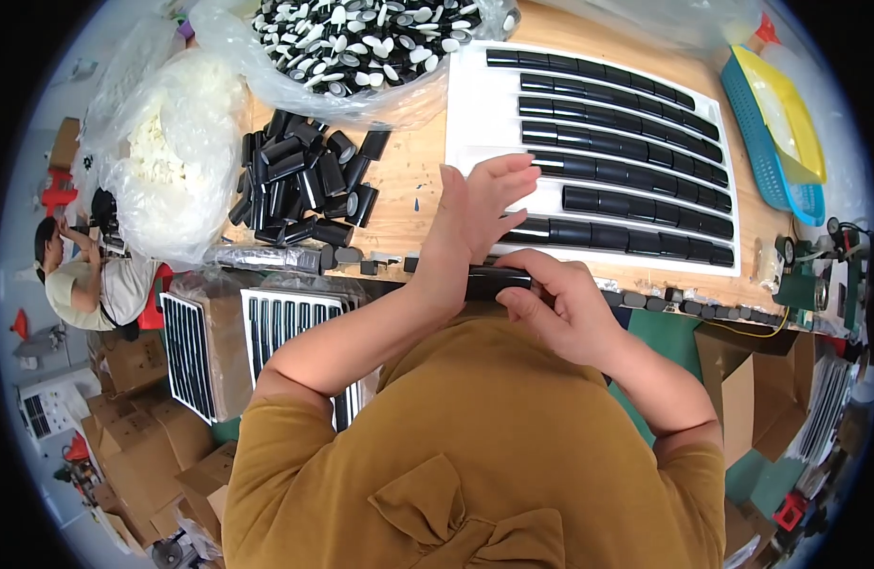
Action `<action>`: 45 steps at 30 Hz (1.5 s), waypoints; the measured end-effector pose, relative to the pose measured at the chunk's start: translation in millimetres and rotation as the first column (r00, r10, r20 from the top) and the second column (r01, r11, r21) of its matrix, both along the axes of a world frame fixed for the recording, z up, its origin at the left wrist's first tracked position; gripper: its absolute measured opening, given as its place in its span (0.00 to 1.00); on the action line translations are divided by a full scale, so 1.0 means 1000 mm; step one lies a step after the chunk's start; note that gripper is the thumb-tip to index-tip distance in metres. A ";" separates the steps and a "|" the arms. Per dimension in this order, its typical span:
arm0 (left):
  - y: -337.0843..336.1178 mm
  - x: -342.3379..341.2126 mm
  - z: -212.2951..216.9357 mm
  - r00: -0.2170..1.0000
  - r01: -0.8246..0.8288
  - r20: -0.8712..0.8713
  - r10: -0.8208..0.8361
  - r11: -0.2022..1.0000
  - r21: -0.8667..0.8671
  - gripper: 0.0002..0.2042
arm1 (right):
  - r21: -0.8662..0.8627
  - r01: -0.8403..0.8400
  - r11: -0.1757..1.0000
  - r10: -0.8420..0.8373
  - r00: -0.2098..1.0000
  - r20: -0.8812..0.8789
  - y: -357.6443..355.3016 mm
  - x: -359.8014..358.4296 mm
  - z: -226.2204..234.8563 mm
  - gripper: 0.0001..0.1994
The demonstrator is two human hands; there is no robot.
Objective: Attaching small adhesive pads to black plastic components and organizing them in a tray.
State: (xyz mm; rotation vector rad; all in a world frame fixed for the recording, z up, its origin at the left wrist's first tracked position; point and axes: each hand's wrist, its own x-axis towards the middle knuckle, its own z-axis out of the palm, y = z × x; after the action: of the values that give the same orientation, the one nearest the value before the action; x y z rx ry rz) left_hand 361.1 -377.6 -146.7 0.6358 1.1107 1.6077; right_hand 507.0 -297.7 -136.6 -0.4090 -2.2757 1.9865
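Note:
Near the table's front edge, a glossy black cylindrical tube [497, 281] lies crosswise in front of me, gripped at its right end between the thumb and fingers of my right hand [565, 302]. My left hand [473, 213] is raised with its fingers stretched out and apart, the heel of its palm at or close to the tube's left end; whether they touch I cannot tell. Just beyond, a white tray [482, 106] carries several rows of black tubes [627, 171] laid end to end. Left of my hands is a loose heap of black tubes [309, 180].
A clear plastic bag [314, 100] of small black and white caps lies at the back. Further left sits a bag of whitish pieces [162, 156]. A blue basket [764, 156] stands right. Filled trays [186, 351] lean below the table; another person [91, 270] sits far left.

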 end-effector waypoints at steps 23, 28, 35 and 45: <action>-0.009 -0.109 -0.046 0.645 -0.676 -0.370 0.669 0.725 0.130 0.12 | 0.784 0.450 0.428 -0.384 0.876 -0.293 0.052 -0.049 -0.060 0.09; 0.017 -0.155 -0.052 0.418 -0.628 -0.790 0.449 0.771 0.106 0.06 | 0.908 0.288 0.303 -0.446 0.885 -0.132 0.085 -0.003 -0.057 0.15; 0.098 -0.194 -0.083 -0.160 -0.519 -0.962 0.220 0.811 0.271 0.10 | 0.912 0.298 0.282 -0.431 0.889 -0.157 0.075 0.008 -0.072 0.20; 0.110 -0.205 -0.088 -0.239 -0.380 -0.971 -0.024 0.922 0.071 0.08 | 0.844 0.385 0.372 -0.424 0.880 -0.214 0.080 0.007 -0.073 0.15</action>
State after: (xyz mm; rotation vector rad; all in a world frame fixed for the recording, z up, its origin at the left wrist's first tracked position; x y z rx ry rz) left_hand 155.9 -267.2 -234.4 1.8322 2.7247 0.7268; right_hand 514.3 -217.8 -209.6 -0.7674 -2.4874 0.4059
